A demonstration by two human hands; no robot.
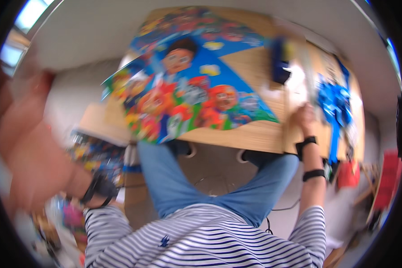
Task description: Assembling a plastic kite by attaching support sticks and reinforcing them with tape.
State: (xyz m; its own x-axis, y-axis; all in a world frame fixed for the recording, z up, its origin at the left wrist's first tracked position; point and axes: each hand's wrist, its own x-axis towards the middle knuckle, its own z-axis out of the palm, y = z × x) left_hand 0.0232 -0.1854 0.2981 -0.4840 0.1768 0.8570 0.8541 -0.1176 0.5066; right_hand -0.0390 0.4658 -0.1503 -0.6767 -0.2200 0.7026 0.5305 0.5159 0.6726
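A glossy sheet (196, 89) printed with bright cartoon figures on blue lies spread across the wooden table, its pointed corner reaching toward the right. My left hand (27, 147) is raised at the far left, off the table, close to the camera; motion smears its fingers. Beside the right part of the table top is my right hand (304, 118), small and blurred, so I cannot make out whether it grips anything. Just right of that hand lies a bunch of shiny blue ribbon-like strips (335, 102), one strip hanging over the table's front edge.
A dark blue object (279, 60), blurred, stands on the wooden table (250, 138) beyond my right hand. A red bag-like thing (347, 174) hangs below the right edge. Left of my legs are a pile of colourful packages (100, 158) and a cardboard box (136, 192).
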